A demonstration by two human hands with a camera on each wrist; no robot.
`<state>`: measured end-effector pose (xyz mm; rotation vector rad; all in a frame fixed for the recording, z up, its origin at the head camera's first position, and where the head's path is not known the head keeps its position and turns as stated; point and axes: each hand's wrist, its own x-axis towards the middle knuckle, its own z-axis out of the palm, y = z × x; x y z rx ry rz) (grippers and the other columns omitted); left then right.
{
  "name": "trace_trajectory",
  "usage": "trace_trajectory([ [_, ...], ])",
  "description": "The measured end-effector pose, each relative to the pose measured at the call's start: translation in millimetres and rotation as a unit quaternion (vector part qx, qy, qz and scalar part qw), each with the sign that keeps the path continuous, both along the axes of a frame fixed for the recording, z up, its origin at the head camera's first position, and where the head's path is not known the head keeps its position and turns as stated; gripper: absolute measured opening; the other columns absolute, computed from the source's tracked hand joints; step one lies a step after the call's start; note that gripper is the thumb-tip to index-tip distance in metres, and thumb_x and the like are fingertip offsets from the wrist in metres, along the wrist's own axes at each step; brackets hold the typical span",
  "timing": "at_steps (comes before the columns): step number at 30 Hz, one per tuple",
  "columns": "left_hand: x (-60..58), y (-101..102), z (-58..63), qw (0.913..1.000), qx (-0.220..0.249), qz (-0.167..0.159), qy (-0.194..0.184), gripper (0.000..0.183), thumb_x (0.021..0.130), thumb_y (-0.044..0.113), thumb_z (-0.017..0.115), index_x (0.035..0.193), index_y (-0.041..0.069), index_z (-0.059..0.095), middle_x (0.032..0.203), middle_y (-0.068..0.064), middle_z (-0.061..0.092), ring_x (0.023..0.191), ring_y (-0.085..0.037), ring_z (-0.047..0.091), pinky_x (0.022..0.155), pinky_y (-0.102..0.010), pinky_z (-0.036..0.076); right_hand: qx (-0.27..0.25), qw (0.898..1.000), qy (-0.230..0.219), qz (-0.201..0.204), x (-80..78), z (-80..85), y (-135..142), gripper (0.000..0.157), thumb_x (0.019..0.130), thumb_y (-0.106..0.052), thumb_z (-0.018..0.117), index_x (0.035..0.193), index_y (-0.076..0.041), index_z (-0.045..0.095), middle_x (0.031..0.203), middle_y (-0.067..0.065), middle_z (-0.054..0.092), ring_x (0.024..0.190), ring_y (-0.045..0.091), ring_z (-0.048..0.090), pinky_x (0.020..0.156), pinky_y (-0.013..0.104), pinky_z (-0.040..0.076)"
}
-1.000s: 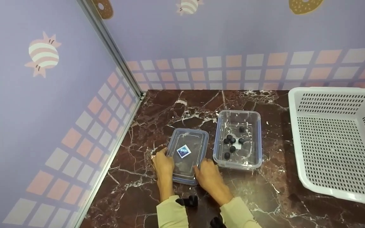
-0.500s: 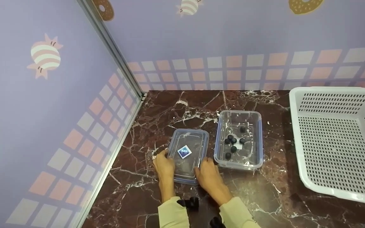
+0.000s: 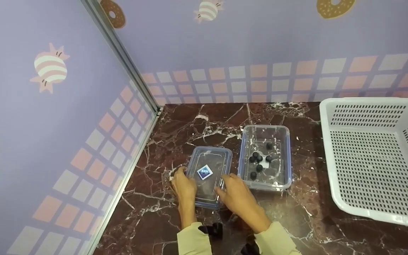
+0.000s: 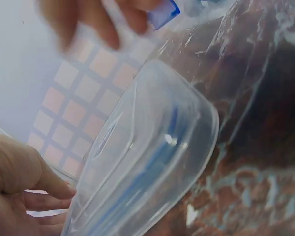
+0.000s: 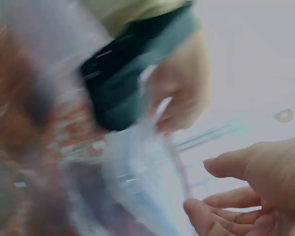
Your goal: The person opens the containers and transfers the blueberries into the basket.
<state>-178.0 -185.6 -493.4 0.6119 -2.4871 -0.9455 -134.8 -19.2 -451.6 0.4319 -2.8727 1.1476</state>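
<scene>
A clear plastic lid (image 3: 207, 191) with a blue seal and a diamond-shaped sticker lies flat on the marble-patterned tabletop. My left hand (image 3: 185, 186) holds its left long edge; in the left wrist view the left thumb and fingertips (image 4: 64, 189) meet the lid's rim (image 4: 187, 132). Over the opposite edge is my right hand (image 3: 237, 194), its thumb and fingers spread and slightly bent. The right wrist view shows those fingers (image 5: 231, 164) apart with nothing between them. Right of the lid stands a clear box (image 3: 264, 185) without a cover, with several blueberries (image 3: 259, 168) on its bottom.
A large white perforated basket (image 3: 338, 198) stands on the right side of the tabletop (image 3: 147, 226). Patterned purple walls rise at the left (image 3: 12, 117) and the back (image 3: 260, 35), meeting in a corner at the far left.
My right hand has loosened from the lid's right edge and lifted slightly, its thumb and fingers spreading. My left hand stays at the left edge. The lid, box and basket stay put.
</scene>
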Motion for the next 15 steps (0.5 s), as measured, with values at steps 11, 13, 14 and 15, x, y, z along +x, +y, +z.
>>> trace_trajectory([
  [11, -0.2, 26, 35.9, 0.9907, 0.051, -0.115, 0.052, 0.021, 0.087, 0.006, 0.062, 0.107, 0.001, 0.067, 0.106, -0.015, 0.069, 0.099, -0.032, 0.064, 0.091, -0.043, 0.05, -0.078, 0.996, 0.018, -0.035, -17.3, 39.4, 49, 0.037, 0.082, -0.011, 0.072, 0.117, 0.001, 0.062, 0.093, 0.01, 0.065, 0.078, 0.018, 0.062, 0.072, 0.03, 0.056],
  [13, 0.0, 35, 40.7, 0.9859, 0.056, -0.151, 0.044, 0.021, 0.088, 0.007, 0.062, 0.107, 0.002, 0.067, 0.105, -0.014, 0.07, 0.097, -0.029, 0.066, 0.089, -0.041, 0.052, -0.083, 0.995, 0.025, -0.039, -20.3, 39.1, 58, 0.038, 0.081, -0.009, 0.073, 0.116, 0.001, 0.063, 0.094, 0.011, 0.066, 0.081, 0.021, 0.064, 0.075, 0.033, 0.057],
  [14, 0.1, 39, 42.2, 0.9828, 0.06, -0.17, 0.039, 0.021, 0.089, 0.007, 0.062, 0.109, 0.002, 0.067, 0.106, -0.013, 0.07, 0.097, -0.028, 0.066, 0.088, -0.039, 0.053, -0.084, 0.995, 0.027, -0.041, -21.7, 38.5, 62, 0.038, 0.08, -0.008, 0.073, 0.115, 0.002, 0.063, 0.094, 0.012, 0.066, 0.081, 0.022, 0.064, 0.076, 0.034, 0.057],
  [15, 0.3, 44, 43.7, 0.9794, 0.065, -0.189, 0.031, 0.022, 0.089, 0.008, 0.062, 0.11, 0.002, 0.066, 0.107, -0.013, 0.07, 0.097, -0.028, 0.066, 0.089, -0.038, 0.053, -0.084, 0.995, 0.03, -0.041, -23.1, 37.2, 66, 0.038, 0.079, -0.007, 0.074, 0.115, 0.002, 0.063, 0.095, 0.012, 0.067, 0.082, 0.022, 0.064, 0.077, 0.035, 0.057],
])
